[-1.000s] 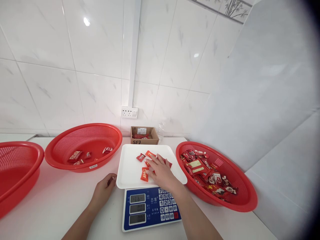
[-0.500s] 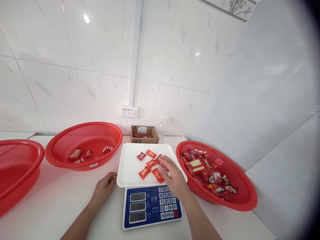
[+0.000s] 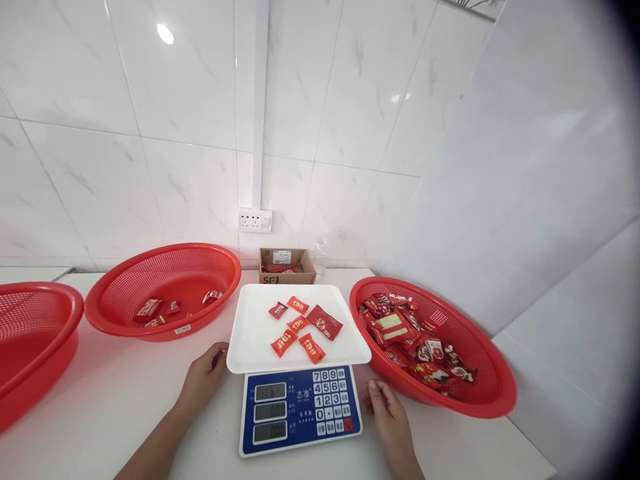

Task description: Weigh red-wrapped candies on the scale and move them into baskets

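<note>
Half a second ago the right hand (image 3: 391, 413) was over the tray (image 3: 250, 327), its fingers on the large dark-red packet (image 3: 325, 322); now it is off the tray and down beside the scale (image 3: 303, 413), its fingers loosely curled. The packet lies fully uncovered on the tray, ahead of the right hand and to its left. The left hand (image 3: 204, 373) stays where it was, at the tray's left edge, fingers bent inward; whether it touches the rim, or whether either hand is fully closed, I cannot tell.

Between the hands and farther forward, four orange-red packets (image 3: 312, 348) and a small dark-red packet (image 3: 278, 310) share the tray in much the same arrangement as before. The scale's body, with its keypad (image 3: 330, 400) and displays (image 3: 271, 411), stands between the two hands; the lower displays read zeros, as they did earlier.

Just beyond the right hand, a red basket (image 3: 473, 337) full of wrapped sweets (image 3: 400, 333) crowds that side. Ahead of the left hand sits a second basket (image 3: 175, 267) with a few packets, and farther to its left a third basket (image 3: 30, 333), cut off by the view. Straight ahead, past the tray, stand a cardboard box (image 3: 295, 279) and some clear plastic (image 3: 321, 257).
</note>
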The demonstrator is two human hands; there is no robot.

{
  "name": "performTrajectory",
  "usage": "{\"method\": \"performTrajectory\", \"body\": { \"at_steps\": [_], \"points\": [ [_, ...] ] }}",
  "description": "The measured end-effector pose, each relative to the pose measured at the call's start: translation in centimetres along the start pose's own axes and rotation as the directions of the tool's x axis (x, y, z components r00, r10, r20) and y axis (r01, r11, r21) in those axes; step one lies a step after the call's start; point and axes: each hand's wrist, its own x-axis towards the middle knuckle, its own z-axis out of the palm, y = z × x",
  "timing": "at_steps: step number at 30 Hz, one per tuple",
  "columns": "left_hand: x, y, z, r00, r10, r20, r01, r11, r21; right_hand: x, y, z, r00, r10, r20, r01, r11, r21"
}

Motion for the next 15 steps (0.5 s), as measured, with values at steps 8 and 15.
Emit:
{"method": "performTrajectory", "body": {
  "at_steps": [8,15],
  "points": [
    [1.7,0.7,-5.5,0.918,0.253,-0.304,-0.130,0.919,0.372,2.1,2.0,0.3,0.992,0.050,0.112,-0.052,0.999,0.010],
    [2.4,-2.5,-12.6,0.993,0.112,-0.025,-0.067,0.745,0.664,2.2,2.7,-0.1,0.982,0.034,0.184,-0.012,0.993,-0.118]
  ]
}}
